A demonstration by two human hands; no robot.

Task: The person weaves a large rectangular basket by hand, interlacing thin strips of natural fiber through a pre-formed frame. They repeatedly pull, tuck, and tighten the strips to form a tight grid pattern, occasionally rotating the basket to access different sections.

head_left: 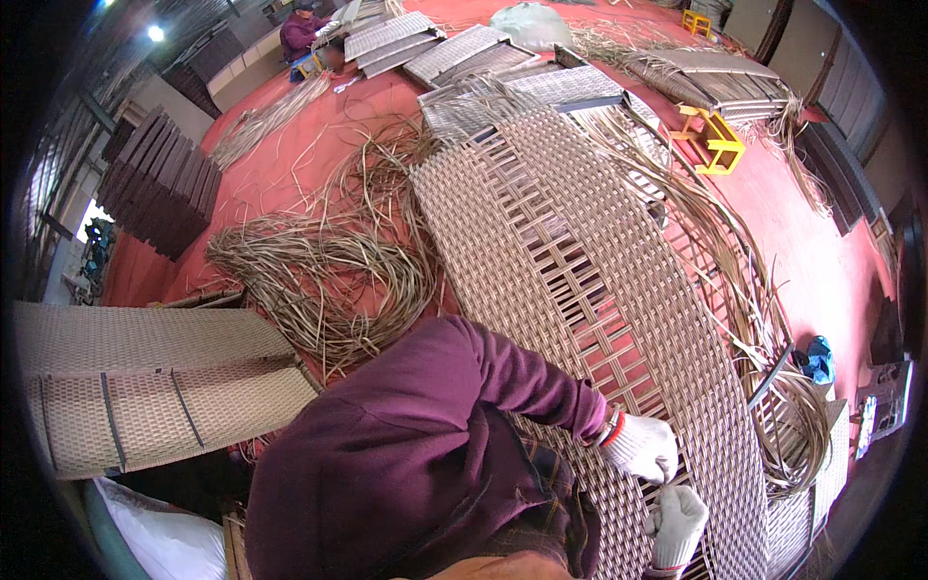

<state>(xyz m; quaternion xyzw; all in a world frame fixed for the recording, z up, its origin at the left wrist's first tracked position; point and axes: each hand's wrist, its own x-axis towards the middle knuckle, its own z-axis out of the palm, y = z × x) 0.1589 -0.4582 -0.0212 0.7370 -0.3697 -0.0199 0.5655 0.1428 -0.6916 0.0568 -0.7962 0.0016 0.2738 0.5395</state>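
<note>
The woven rattan panel [580, 261] lies flat on the red floor [280, 184], stretching away from the person's gloved hands, with an open lattice strip running down its middle where the weave is not yet filled. The left hand [640, 447] in a white knit glove rests on the panel's near part with its fingers [665, 466] curled narrow, pinched on what looks like a flat weaving strand at the edge of the open lattice. The right hand [677, 522], just nearer the body than the left fingers, is also closed in a loose fist on the weave; whether it grips a strand I cannot tell. Loose rattan strands [329, 280] lie heaped well off to the left of both hands, and more curl just right of the fingertips.

The panel looks light but wide and springy, stiff along its frame, so it is best taken at the frame edges. A single strand looks thin, flexible and smooth, so it wants a firm pinch close to the weave
</note>
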